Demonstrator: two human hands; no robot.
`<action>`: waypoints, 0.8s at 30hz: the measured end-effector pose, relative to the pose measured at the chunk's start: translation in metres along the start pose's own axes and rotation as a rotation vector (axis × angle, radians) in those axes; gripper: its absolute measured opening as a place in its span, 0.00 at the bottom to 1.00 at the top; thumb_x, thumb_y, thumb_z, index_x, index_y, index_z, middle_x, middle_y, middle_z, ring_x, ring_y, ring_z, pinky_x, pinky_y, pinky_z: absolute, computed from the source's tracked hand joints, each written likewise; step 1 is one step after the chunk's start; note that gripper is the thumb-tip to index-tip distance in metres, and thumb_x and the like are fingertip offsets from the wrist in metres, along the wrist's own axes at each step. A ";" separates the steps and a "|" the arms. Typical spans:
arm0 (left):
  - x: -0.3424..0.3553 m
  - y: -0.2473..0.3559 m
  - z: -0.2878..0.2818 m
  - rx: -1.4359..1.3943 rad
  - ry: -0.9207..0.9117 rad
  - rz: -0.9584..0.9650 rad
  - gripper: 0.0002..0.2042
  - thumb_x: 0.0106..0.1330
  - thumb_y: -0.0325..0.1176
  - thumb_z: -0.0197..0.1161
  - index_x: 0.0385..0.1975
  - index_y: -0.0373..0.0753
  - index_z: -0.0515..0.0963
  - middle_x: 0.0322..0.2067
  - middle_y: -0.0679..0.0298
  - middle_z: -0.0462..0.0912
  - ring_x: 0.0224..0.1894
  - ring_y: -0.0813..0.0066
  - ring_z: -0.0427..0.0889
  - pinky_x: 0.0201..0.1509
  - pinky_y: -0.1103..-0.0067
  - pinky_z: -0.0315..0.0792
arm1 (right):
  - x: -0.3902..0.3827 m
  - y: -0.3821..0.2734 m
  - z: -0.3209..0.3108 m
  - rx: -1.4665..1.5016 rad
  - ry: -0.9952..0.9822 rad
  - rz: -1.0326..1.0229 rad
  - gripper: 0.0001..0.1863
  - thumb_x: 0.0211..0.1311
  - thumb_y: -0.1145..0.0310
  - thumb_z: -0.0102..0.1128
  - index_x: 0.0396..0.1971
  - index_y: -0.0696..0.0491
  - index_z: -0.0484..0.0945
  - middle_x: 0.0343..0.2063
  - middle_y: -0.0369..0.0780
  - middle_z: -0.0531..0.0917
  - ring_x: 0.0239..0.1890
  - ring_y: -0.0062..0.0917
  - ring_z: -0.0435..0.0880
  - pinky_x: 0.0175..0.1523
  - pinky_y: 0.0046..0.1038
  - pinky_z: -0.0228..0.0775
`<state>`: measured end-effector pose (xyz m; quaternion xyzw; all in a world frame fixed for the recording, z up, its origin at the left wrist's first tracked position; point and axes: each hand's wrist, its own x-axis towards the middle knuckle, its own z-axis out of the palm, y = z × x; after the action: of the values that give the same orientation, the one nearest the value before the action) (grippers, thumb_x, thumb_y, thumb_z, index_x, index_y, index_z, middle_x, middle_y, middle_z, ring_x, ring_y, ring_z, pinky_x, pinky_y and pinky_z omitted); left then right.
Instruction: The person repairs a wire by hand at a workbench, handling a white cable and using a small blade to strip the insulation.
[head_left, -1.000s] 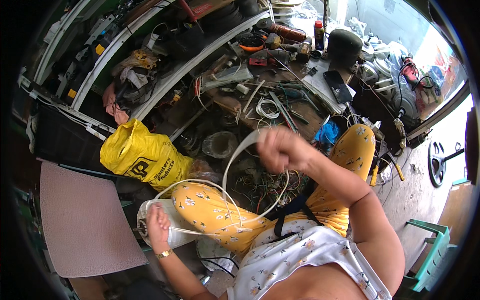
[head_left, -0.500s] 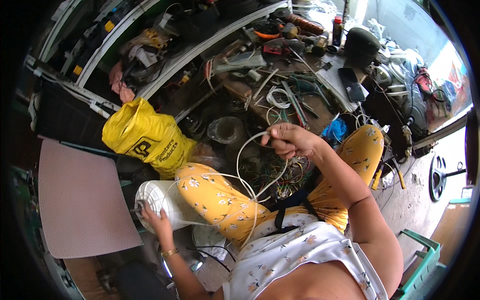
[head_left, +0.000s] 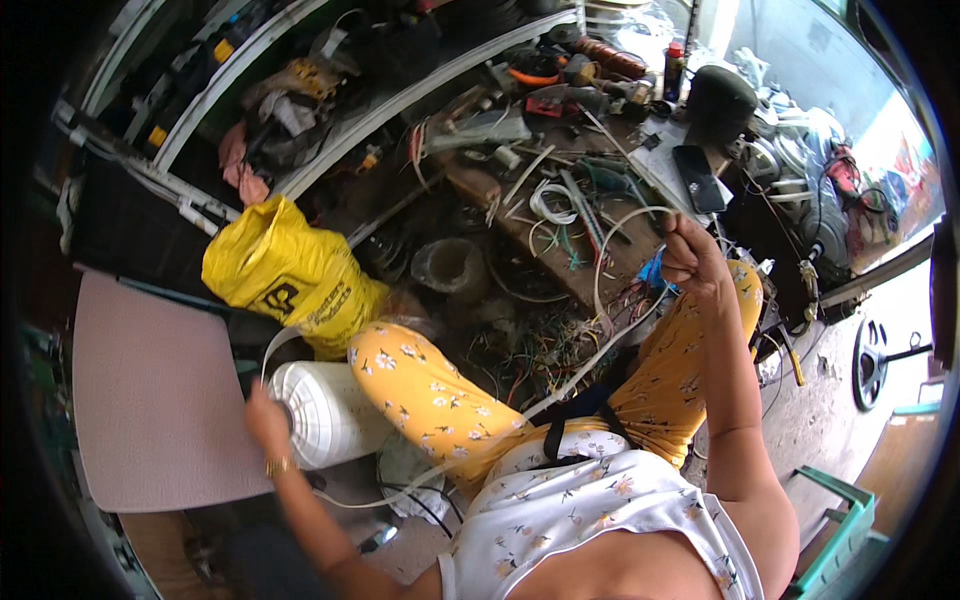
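My right hand (head_left: 688,250) is raised beside the cluttered wooden surface (head_left: 565,255), fingers closed on a white flat cord (head_left: 632,212), which loops down across my yellow-trousered lap. My left hand (head_left: 268,415) is at the left end of a white ribbed plastic cylinder (head_left: 332,412), next to my left knee; its fingers are blurred and partly hidden, so I cannot tell whether it grips the cord arching up beside it. Tangled thin coloured wires (head_left: 530,360) lie between my knees.
A yellow sack (head_left: 295,280) stands left of my knee, near a pinkish board (head_left: 160,390). Tools, coils and a black phone (head_left: 698,178) cover the surface ahead. Metal shelving (head_left: 360,120) holds clutter. A green plastic stool (head_left: 830,500) is at the lower right.
My right hand has moved right and upward, drawing the cord loop with it. My left hand has shifted left along the cylinder's end, and a cord loop now arches above it.
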<state>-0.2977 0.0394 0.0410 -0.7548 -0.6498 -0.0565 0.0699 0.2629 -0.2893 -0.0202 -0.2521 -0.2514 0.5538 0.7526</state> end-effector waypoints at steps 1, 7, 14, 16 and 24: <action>-0.010 -0.045 0.006 0.147 -0.091 -0.076 0.19 0.60 0.29 0.54 0.53 0.36 0.71 0.38 0.48 0.79 0.40 0.53 0.80 0.43 0.66 0.73 | -0.007 0.002 -0.008 0.085 0.020 -0.034 0.13 0.68 0.57 0.46 0.40 0.51 0.70 0.06 0.27 0.56 0.08 0.10 0.49 0.12 0.15 0.39; -0.067 0.032 -0.019 0.187 0.035 0.364 0.23 0.58 0.28 0.59 0.56 0.35 0.66 0.60 0.53 0.62 0.62 0.51 0.60 0.64 0.65 0.56 | 0.020 0.039 0.050 0.106 -0.186 0.221 0.19 0.69 0.59 0.44 0.46 0.61 0.70 0.07 0.28 0.57 0.09 0.09 0.49 0.14 0.14 0.42; -0.094 0.234 -0.001 -1.440 -1.145 0.787 0.26 0.68 0.33 0.53 0.64 0.37 0.55 0.61 0.59 0.64 0.61 0.73 0.64 0.62 0.78 0.61 | 0.051 0.052 0.099 0.238 -0.385 0.285 0.18 0.71 0.62 0.40 0.48 0.60 0.70 0.08 0.28 0.57 0.09 0.09 0.50 0.14 0.13 0.45; -0.111 0.260 0.015 -1.611 -1.435 0.766 0.16 0.70 0.35 0.51 0.55 0.37 0.65 0.49 0.62 0.76 0.48 0.74 0.76 0.47 0.79 0.70 | 0.045 0.051 0.099 0.277 -0.362 0.285 0.17 0.71 0.61 0.41 0.48 0.59 0.70 0.08 0.28 0.57 0.09 0.09 0.50 0.14 0.13 0.45; -0.016 0.253 0.011 -0.609 -0.150 1.373 0.08 0.61 0.36 0.57 0.24 0.41 0.76 0.20 0.60 0.68 0.23 0.58 0.75 0.25 0.73 0.67 | -0.028 0.087 0.038 -1.062 -0.248 0.332 0.13 0.69 0.66 0.46 0.39 0.56 0.78 0.15 0.31 0.72 0.18 0.13 0.67 0.26 0.19 0.61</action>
<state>-0.0495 -0.0108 0.0190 -0.9779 0.0077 -0.1258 -0.1669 0.1689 -0.2895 -0.0521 -0.5649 -0.5389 0.4879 0.3904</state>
